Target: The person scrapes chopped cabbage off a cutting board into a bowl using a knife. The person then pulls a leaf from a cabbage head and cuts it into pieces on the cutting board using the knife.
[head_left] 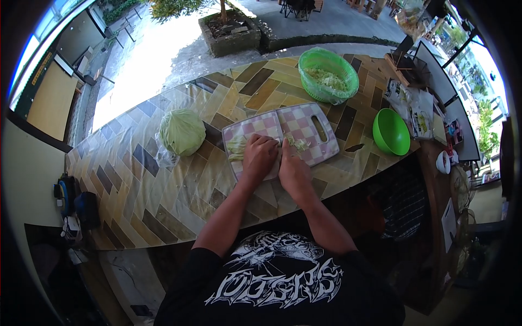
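Note:
A pink-and-white checked cutting board (pixel 302 122) lies on the table in front of me. My left hand (pixel 260 157) is curled over a pale green piece of cabbage (pixel 236 146), pressing it to the board. Close beside it, my right hand (pixel 294 171) is closed round a knife (pixel 279 124). The blade shows as a thin line seen edge-on, pointing away from me; its handle is hidden in the hand. Shredded cabbage (pixel 300 144) lies just right of the blade. A large cabbage (pixel 182 132) sits left of the board on clear plastic.
A green basket (pixel 309 92) lined with plastic holds shredded cabbage beyond the board. To the right stands a bright green bowl (pixel 391 132), near plastic packets (pixel 420 120) and a small white bowl (pixel 443 162). Dark devices (pixel 87 209) sit at the table's left end.

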The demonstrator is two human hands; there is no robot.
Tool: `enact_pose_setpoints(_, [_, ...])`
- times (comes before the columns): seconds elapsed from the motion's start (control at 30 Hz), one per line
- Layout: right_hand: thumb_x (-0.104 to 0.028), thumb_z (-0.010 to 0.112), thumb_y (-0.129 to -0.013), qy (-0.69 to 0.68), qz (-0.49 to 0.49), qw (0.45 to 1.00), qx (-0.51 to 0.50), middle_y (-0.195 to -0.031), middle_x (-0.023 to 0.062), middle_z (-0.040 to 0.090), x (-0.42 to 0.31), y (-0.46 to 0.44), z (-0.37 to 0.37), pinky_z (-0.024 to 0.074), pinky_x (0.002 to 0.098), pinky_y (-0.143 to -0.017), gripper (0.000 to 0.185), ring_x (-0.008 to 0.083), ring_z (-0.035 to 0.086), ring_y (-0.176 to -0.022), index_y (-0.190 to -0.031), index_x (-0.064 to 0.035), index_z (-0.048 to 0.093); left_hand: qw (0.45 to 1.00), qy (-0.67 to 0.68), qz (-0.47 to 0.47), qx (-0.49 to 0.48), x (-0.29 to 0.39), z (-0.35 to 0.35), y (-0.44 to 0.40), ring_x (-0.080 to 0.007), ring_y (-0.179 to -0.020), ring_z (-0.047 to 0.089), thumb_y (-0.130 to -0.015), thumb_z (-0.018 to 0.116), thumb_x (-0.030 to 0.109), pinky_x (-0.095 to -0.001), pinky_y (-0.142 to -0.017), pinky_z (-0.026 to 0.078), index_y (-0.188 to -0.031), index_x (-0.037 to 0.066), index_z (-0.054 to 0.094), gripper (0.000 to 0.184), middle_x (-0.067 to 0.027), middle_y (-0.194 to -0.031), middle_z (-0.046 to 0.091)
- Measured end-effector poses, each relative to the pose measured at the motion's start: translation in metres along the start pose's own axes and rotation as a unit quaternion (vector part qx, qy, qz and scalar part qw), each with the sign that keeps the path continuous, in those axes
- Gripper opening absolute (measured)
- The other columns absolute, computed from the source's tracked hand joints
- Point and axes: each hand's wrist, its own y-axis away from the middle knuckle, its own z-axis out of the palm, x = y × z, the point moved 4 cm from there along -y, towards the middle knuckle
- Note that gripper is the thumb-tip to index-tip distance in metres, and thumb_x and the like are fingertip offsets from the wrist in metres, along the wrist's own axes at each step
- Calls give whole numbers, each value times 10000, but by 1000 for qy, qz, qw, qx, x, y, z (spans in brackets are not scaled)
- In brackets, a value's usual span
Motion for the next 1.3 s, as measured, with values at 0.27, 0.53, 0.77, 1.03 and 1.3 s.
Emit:
enact_pose_setpoints(0.27, [-87,572,-989,22,-11,1000,-13,-854,232,765,-1,16,-7,621,545,-748,730,447,775,-847,-1653,63,305,1000,-18,-23,-1,4,-3,-1,-313,-1010,684,-858,795,127,-427,-942,535,-999,63,831,160,-87,-1043,792])
enact_pose_setpoints(0.53, [-86,571,-990,0,-15,1000,0,-880,249,767,2,4,-3,621,551,-765,714,446,773,-843,-1643,62,321,1000,2,-1,14,4,-3,-1,-333,-995,665,-878,775,110,-451,-926,527,-978,36,801,127,-101,-1006,774])
enact_pose_setpoints(0.77, [-91,573,-989,12,-5,1000,-20,-906,269,765,-2,24,-12,615,564,-780,700,452,770,-843,-1631,62,340,999,19,-25,13,0,-1,-1,-343,-977,676,-882,789,114,-452,-914,528,-978,25,800,131,-121,-988,789])
enact_pose_setpoints(1.03, [-88,587,-979,-24,-24,999,10,-898,257,763,9,-3,-2,617,546,-770,730,443,772,-843,-1645,56,326,1000,14,-13,10,1,-1,0,-340,-978,678,-868,792,106,-440,-916,536,-965,31,817,125,-122,-1002,786])
enact_pose_setpoints(1.3, [-98,602,-978,16,-4,1000,-3,-894,242,768,-4,14,4,623,527,-732,745,421,775,-811,-1645,70,318,1000,9,-21,11,-4,3,1,-337,-1004,674,-876,735,70,-445,-930,536,-985,42,814,138,-123,-1019,777])
